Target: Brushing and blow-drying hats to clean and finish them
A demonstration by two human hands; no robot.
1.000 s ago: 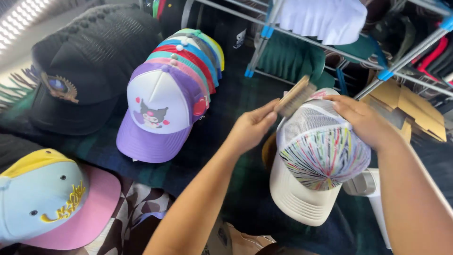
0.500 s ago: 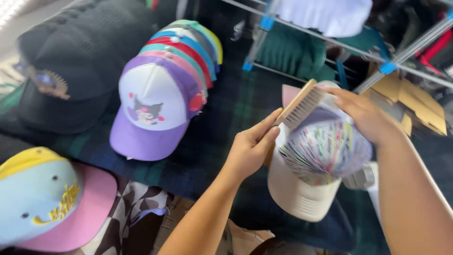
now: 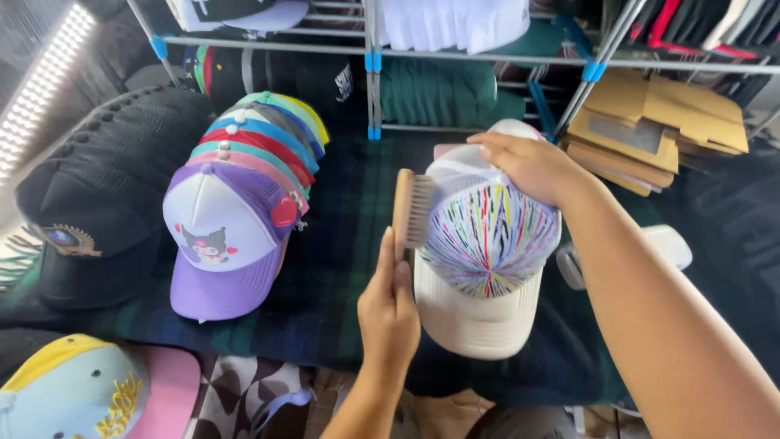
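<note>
My left hand [image 3: 390, 313] grips the handle of a wooden brush [image 3: 411, 208], held upright with its bristles against the left side of a cream cap [image 3: 486, 268] whose front panel has multicoloured streaks. My right hand [image 3: 528, 167] rests on top of that cap's white mesh back and holds it steady. The cap sits on a dark green plaid cloth [image 3: 341, 252], with its brim pointing toward me.
A row of several stacked caps, purple-and-white one [image 3: 223, 244] in front, lies left. Black caps [image 3: 97, 211] sit far left, a blue-pink-yellow cap [image 3: 89, 390] near left. Behind stand a metal rack [image 3: 374, 49] with folded clothes and flat cardboard boxes [image 3: 650, 130].
The brush has swung from the cap's top down to its left side, now upright. My left hand dropped lower and my right hand stays on the cap's crown.
</note>
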